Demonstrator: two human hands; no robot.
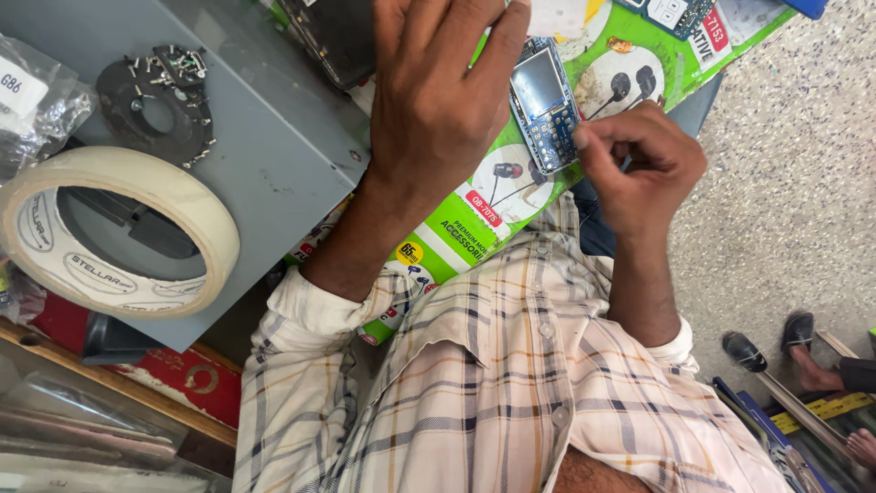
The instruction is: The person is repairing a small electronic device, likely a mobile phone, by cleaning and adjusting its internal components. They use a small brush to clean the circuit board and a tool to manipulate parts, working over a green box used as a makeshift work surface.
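A small blue circuit board (545, 105) with a pale screen lies over a green printed card (474, 228) showing earphone pictures. My left hand (438, 91) is spread flat above the card, back up, with its fingers against the board's upper left edge. My right hand (639, 160) is curled, and its thumb and forefinger pinch the board's lower right corner. Whether something small sits between those fingertips is hidden. My checked shirt (511, 383) fills the bottom of the view.
A wide roll of cream tape (119, 233) rests on a grey metal box (274, 137), beside a black ring (155, 105) holding several small screws. A clear plastic bag (36, 100) is at far left. Another person's sandalled feet (776, 342) stand on the speckled floor at lower right.
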